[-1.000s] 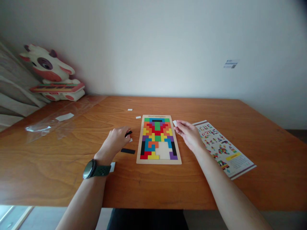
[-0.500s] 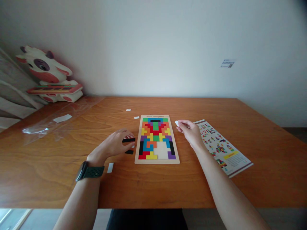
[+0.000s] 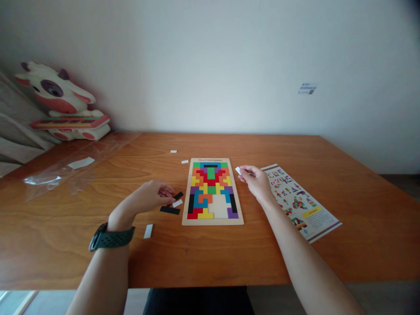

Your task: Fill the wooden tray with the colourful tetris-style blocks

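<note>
Here, at the far left corner of the brown wooden table [image 3: 295,245], a white-and-red plush cow toy [image 3: 59,103] leans by the wall, with a crumpled clear plastic wrapper [image 3: 65,168] lying flat in front of it. Nearer the middle, the left hand [image 3: 149,197], a dark watch [image 3: 110,238] on its wrist, pinches a small black flat puzzle piece [image 3: 178,196] in its fingertips, just left of the board; a second black strip [image 3: 169,210] and a small white piece [image 3: 177,203] lie on the table beside it, and another white strip [image 3: 148,231] sits near the wrist. The rectangular wooden puzzle board [image 3: 212,221] filled with coloured blocks lies at the table's centre, with 1 bare patch near its front edge. Right of the board, the right hand [image 3: 257,181] grips a small white piece [image 3: 238,170] between thumb and fingers. A printed colour pattern sheet [image 3: 302,203] lies toward the right edge.
</note>
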A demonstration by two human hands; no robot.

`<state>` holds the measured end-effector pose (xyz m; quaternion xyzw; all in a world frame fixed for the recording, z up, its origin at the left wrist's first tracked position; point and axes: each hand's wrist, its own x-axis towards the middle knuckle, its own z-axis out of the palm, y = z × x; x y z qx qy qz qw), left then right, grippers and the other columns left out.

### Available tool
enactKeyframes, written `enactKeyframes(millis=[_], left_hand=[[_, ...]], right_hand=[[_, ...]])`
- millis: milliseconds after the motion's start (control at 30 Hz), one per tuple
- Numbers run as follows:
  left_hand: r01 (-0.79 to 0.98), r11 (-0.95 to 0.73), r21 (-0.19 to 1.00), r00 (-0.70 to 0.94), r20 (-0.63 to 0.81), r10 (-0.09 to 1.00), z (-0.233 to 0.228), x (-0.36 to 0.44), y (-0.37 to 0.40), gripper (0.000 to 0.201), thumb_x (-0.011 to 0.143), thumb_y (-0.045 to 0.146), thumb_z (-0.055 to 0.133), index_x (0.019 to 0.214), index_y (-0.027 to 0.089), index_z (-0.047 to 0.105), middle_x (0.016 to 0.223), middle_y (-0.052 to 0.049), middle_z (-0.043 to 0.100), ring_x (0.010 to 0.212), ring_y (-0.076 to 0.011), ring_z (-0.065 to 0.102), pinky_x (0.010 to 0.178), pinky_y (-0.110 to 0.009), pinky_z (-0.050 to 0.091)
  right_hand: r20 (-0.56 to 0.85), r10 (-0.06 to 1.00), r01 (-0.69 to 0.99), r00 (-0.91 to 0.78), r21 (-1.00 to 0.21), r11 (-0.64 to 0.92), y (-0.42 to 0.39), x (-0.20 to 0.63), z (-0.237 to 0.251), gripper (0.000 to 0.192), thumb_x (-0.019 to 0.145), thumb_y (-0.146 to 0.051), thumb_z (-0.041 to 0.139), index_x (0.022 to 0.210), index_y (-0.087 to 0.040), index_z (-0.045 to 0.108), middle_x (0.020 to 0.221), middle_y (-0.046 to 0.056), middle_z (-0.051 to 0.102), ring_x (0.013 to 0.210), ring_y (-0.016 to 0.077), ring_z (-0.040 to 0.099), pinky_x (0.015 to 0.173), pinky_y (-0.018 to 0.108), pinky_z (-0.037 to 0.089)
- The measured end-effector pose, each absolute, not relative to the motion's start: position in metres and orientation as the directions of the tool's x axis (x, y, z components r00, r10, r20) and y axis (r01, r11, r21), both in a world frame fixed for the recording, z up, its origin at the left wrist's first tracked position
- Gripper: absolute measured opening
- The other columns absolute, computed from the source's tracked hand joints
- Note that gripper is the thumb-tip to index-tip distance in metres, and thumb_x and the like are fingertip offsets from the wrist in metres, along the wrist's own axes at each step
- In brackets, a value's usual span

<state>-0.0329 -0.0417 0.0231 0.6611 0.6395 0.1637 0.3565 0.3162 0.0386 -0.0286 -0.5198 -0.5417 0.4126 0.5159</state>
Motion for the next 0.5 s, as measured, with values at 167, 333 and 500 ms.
enactKeyframes(millis=[167, 333, 500], left_hand=[[0.763, 0.082, 0.641, 0.171, -0.323, 0.931, 0.032, -0.025, -0.045, 0.021, 0.066, 0.038, 0.065, 0.075, 0.024, 0.076, 0.072, 0.0, 0.077, 0.065, -0.02, 0.07, 0.058, -0.025, 0.049], [0.802, 0.032, 0.597, 0.159, -0.266, 0.951, 0.029, -0.025, -0.045, 0.023, 0.072, 0.043, 0.062, 0.071, 0.024, 0.075, 0.074, -0.001, 0.077, 0.07, -0.0208, 0.07, 0.062, -0.027, 0.049], [0.717, 0.042, 0.696, -0.016, -0.044, 0.999, 0.022, -0.016, -0.041, 0.033, 0.072, 0.047, 0.071, 0.091, 0.02, 0.073, 0.08, -0.004, 0.076, 0.072, -0.0217, 0.072, 0.062, -0.028, 0.054]], right_hand=[[0.133, 0.989, 0.147, 0.06, -0.982, 0.123, 0.038, 0.315, -0.028, 0.041, 0.076, -0.052, 0.075, 0.098, -0.017, 0.072, 0.089, 0.009, 0.075, 0.077, 0.0204, 0.074, 0.074, 0.035, 0.062], [0.146, 0.988, 0.265, 0.052, -0.956, 0.127, 0.038, 0.318, -0.029, 0.034, 0.08, -0.048, 0.069, 0.095, -0.017, 0.071, 0.086, 0.008, 0.075, 0.074, 0.0212, 0.073, 0.071, 0.037, 0.06], [0.214, 0.976, 0.562, 0.051, -0.814, 0.149, 0.035, 0.322, -0.026, 0.018, 0.085, -0.032, 0.061, 0.093, -0.02, 0.071, 0.089, 0.008, 0.076, 0.079, 0.0224, 0.072, 0.081, 0.041, 0.057]])
